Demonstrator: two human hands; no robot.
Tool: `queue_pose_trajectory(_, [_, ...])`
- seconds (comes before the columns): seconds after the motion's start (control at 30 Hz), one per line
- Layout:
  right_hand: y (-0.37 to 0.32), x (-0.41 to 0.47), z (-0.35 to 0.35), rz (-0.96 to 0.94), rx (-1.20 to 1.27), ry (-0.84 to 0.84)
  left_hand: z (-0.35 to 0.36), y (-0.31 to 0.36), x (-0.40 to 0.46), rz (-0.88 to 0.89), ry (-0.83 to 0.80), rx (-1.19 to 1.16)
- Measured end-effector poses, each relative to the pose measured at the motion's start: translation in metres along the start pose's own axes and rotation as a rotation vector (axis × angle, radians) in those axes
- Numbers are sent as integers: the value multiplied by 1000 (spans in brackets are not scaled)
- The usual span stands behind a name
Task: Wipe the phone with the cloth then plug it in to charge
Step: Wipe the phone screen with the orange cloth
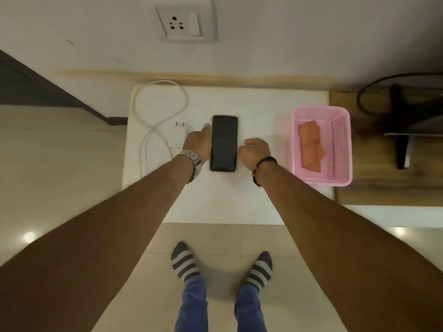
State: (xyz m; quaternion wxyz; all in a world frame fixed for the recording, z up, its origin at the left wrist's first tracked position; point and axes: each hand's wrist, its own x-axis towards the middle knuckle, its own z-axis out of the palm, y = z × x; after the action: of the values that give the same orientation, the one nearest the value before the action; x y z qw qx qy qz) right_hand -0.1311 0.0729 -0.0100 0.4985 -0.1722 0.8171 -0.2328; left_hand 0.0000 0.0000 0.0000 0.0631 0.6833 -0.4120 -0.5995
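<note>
A black-screened phone (224, 143) lies face up on the white table (223, 202). My left hand (197, 142), with a metal watch at the wrist, rests against the phone's left edge, thumb pointing away from me. At the phone's right edge sits my right hand (255, 150), fingers loosely curled and holding nothing. A folded orange cloth (311, 144) lies inside a pink plastic basket (341, 180) at the table's right end. The white charger plug (180, 136) with its looped white cable (159, 109) lies just left of my left hand. A wall socket (178, 23) is above the table.
A wooden unit (383, 188) with a dark stand and black cable adjoins the table on the right. A dark panel (36, 85) runs along the wall at the left. My socked feet (220, 267) stand on the tiled floor below the table's near edge.
</note>
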Motion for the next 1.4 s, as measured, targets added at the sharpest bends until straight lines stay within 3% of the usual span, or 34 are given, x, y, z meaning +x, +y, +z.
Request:
queue_pose_trajectory(0.07, [1,7,7,-64,-15,44,4,-4,9,-7,40,-33])
queue_pose_trajectory(0.23, [3,2,16,-57,57,57,14,-7,13,8,-13,168])
queue_pose_trajectory(0.37, [4,-14,8,-60,204,-11,12,-15,-2,28,-68,-46])
queue_pose_trajectory(0.47, [1,-22,-18,-205,191,27,1,-15,-14,2,-239,-316])
queue_pose_trajectory(0.57, [3,-17,-68,-478,-63,360,-4,-11,-25,27,-473,-550])
queue_pose_trajectory(0.67, [26,6,-119,-445,-220,584,-4,-5,-38,-5,-594,-657])
queue_pose_trajectory(0.8, [55,41,-142,-254,-510,479,5,-2,-46,-71,-704,-733])
queue_pose_trajectory(0.93, [63,54,-139,-266,-611,481,9,-6,-46,-128,-799,-776])
queue_pose_trajectory(1.2, [35,22,-156,-280,-178,538,5,-10,-57,-83,-918,-794])
queue_pose_trajectory(1.3, [4,-38,-148,-484,-21,487,9,-6,-62,-74,-888,-814])
queue_pose_trajectory(1.4, [-18,-94,-125,-677,25,323,16,-2,-68,-77,-822,-811])
